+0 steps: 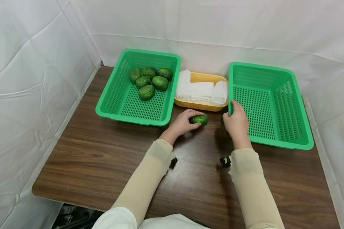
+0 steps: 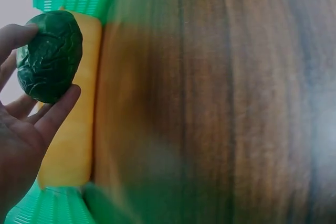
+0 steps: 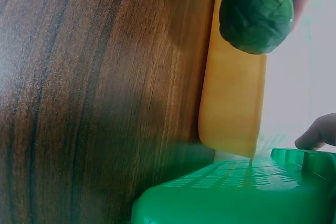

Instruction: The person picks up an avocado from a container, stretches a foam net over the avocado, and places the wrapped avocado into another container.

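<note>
My left hand (image 1: 186,122) grips a dark green avocado (image 1: 200,119) with wrinkled skin, thumb and fingers around its sides. In the left wrist view the avocado (image 2: 52,59) shows whole, with fingertips along its edge. The right hand (image 1: 237,122) is at the left rim of the right green basket (image 1: 308,127), thumb outside and the other fingers over the rim. One digit (image 3: 317,134) shows beside that rim in the right wrist view; the rest are hidden. Right behind the held avocado stands a yellow tray (image 1: 199,106) with white foam net sleeves (image 1: 200,89).
The left green basket (image 1: 103,109) contains several avocados (image 1: 146,92). Both baskets and the tray line the back of the brown wooden table (image 1: 89,159). White sheeting (image 1: 206,38) hangs behind and at both sides.
</note>
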Demonstrator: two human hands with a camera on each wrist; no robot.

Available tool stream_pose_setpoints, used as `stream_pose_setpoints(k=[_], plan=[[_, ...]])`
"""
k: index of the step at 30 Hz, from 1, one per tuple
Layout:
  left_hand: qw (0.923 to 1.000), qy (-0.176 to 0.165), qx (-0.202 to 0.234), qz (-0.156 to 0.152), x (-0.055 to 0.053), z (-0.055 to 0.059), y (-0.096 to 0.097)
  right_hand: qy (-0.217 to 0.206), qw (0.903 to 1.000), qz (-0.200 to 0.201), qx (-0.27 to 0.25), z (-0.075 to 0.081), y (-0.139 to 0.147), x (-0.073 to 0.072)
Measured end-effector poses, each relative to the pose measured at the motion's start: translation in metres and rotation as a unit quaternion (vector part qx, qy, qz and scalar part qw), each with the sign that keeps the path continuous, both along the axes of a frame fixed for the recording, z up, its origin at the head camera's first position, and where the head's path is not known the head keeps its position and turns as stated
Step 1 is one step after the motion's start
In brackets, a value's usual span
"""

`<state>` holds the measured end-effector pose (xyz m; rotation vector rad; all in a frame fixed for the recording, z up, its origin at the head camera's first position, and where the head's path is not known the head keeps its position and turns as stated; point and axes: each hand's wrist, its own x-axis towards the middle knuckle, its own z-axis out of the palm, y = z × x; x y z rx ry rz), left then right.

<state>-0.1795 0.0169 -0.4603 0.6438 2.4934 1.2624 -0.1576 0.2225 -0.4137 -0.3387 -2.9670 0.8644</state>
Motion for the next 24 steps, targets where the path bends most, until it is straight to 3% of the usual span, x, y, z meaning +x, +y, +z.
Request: stream_pose_setpoints(k=[12, 18, 24], plan=[[0.9998, 0.001, 0.016, -0.012, -0.006, -0.016, 0.003, -0.004, 1.0, -0.001, -0.002, 0.001, 0.0, 0.0], [0.9995, 0.008, 0.002, -0.03, -0.01, -0.018, 0.004, -0.001, 1.0, -0.003, -0.003, 0.001, 0.0, 0.001], [0.9994, -0.007, 0.001, -0.033, -0.01, -0.019, 0.004, -0.001, 1.0, -0.005, -0.002, 0.0, 0.0, 0.0]])
